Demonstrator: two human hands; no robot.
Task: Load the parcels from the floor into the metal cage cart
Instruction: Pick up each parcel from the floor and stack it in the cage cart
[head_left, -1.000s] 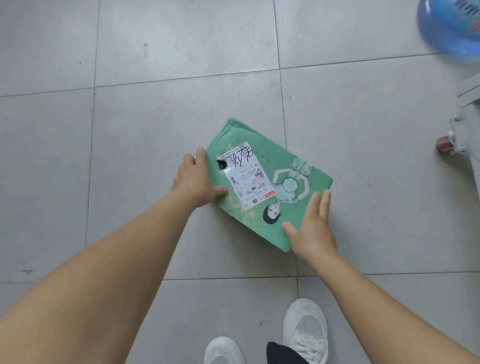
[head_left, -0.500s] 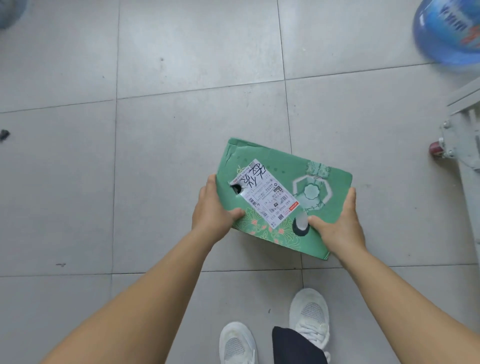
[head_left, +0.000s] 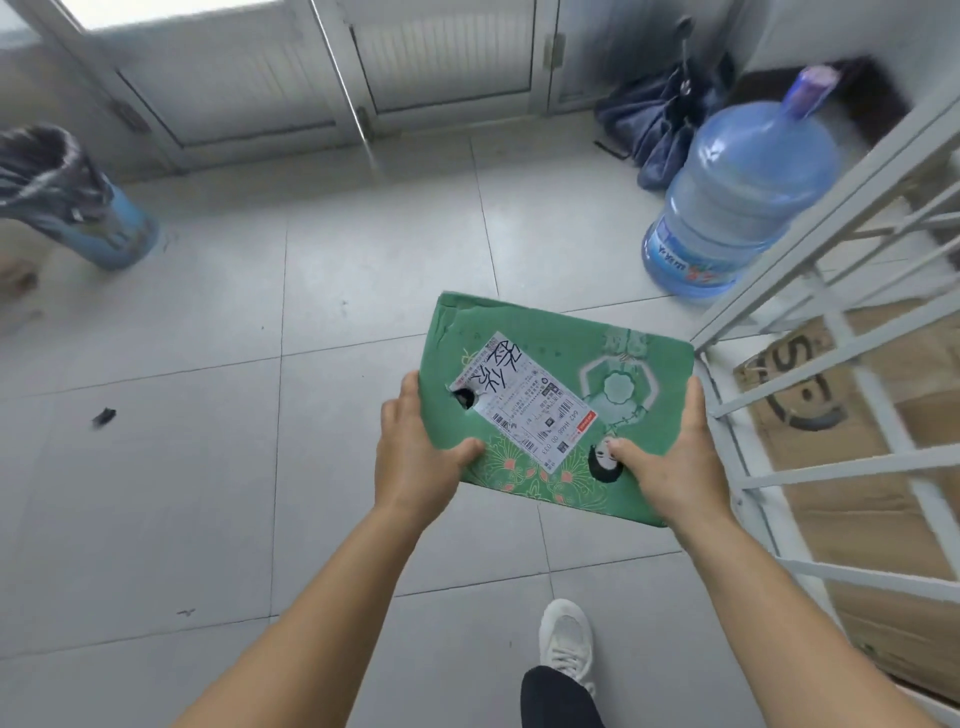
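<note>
Parcel (head_left: 566, 374), flat green box with white shipping label (head_left: 524, 402), held up off the tiled floor (head_left: 208, 467) between both hands. Left hand (head_left: 423, 457) grips the left short edge, thumb on top, fingers curled under. Right hand (head_left: 670, 462) grips the right short edge, thumb on top near the printed figure. Long axis runs left to right between the hands, far end tilted slightly away.

Key relation: metal cage cart (head_left: 831, 312) sits just right of the right hand, bars nearly touching the parcel's right corner. Right hand is the nearer one, so the move is likely a swing rightward and over or through the bars. Brown cardboard (head_left: 857, 441) already inside behind the bars.

Hidden: fingers under the box not visible; cart opening and top rim cut off at frame edge, so can't tell which side is open. Small hole in box top beside the label. Blue water jug (head_left: 737, 192) beyond the parcel, beside the cart. Background blurred.
</note>
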